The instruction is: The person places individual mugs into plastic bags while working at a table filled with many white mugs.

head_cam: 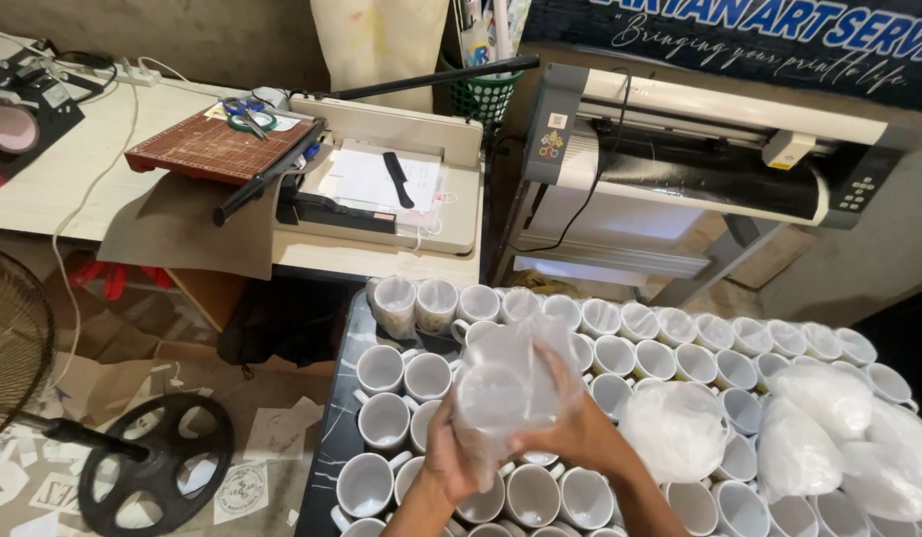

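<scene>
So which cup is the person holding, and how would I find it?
Look at the dark table crowded with white mugs. Near its front, the left hand and right hand hold one mug above the rest. It alone is lifted, wrapped in clear plastic.

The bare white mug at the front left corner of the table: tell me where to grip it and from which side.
Best taken by the handle, from the left. That mug stands upright, mouth up, its handle jutting toward the table's open left edge, while other mugs crowd its right. Both hands, the left hand and right hand, are busy with a plastic-wrapped mug.
</scene>
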